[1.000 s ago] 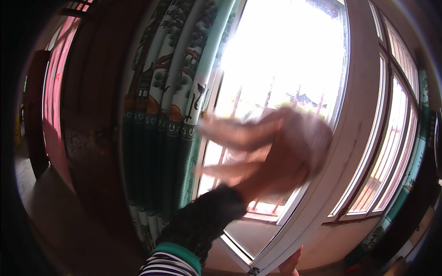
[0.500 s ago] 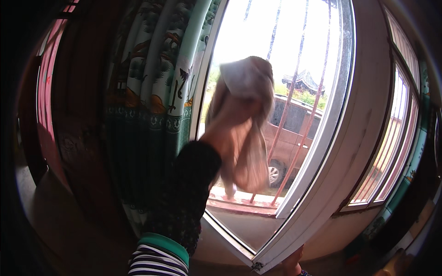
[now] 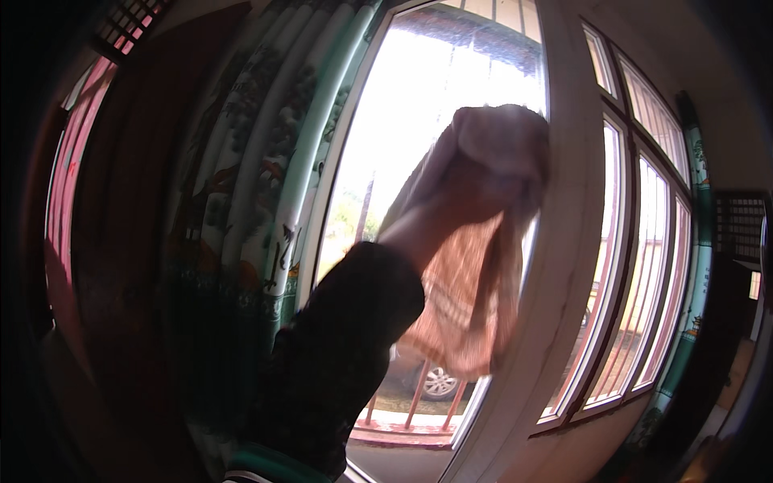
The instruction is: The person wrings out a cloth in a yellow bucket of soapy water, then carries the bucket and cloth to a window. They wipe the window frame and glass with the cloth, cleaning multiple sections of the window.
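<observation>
My left hand point(image 3: 471, 191), in a dark sleeve, reaches up and forward to the window. It grips a pinkish-brown cloth point(image 3: 471, 294), bunched over the fingers, with a loose part hanging below the wrist. The cloth lies against or just before the glass pane point(image 3: 403, 113), near the right side of its white frame point(image 3: 531, 322). Motion blurs the hand and cloth, and the fingers are partly hidden in the folds. My right hand is out of view.
A green and white patterned curtain point(image 3: 250, 185) hangs left of the pane. Another barred window point(image 3: 620, 354) stands to the right, with a second curtain point(image 3: 684, 354) beside it. Through the glass show reddish bars point(image 3: 417, 394) and a vehicle's wheel point(image 3: 439, 382).
My left hand has moved with the cloth toward the right side of the pane. The view has shifted, and my right hand, earlier at the frame's lower corner, has gone from sight.
</observation>
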Demonstrator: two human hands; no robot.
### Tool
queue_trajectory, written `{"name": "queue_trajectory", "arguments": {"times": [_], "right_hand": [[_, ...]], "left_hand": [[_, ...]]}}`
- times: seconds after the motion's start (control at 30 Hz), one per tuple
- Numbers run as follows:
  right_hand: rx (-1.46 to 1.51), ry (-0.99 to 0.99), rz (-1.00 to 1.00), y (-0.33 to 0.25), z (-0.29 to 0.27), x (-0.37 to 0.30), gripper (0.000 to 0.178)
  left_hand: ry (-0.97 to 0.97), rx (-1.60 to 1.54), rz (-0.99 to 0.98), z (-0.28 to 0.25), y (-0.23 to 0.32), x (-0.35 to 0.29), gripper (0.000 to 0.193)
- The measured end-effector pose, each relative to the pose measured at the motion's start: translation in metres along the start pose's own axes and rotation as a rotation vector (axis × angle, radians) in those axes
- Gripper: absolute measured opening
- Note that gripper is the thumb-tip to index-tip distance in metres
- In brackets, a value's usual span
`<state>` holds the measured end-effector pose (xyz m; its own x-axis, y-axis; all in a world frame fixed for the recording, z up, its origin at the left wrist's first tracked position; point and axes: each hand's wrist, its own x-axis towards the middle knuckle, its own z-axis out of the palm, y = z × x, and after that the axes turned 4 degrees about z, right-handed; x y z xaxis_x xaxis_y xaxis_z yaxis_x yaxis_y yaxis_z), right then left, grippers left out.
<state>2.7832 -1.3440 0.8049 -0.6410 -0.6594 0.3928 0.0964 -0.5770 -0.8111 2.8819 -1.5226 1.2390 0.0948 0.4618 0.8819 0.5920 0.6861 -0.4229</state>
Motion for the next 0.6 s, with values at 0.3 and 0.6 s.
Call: {"name": "queue_trajectory", "arguments": {"times": [0.3, 0.6], "right_hand": [[-0.077, -0.064, -0.027, -0.018, 0.012, -0.006, 0.040], [-0.132, -0.055, -0.158, -0.008, 0.015, -0.033, 0.038]], "left_hand": [[0.191, 0.553, -0.160, -0.117, -0.009, 0.080, 0.010], [0.151, 0.837, -0.549, -0.067, 0.113, -0.210, 0.013]]}}
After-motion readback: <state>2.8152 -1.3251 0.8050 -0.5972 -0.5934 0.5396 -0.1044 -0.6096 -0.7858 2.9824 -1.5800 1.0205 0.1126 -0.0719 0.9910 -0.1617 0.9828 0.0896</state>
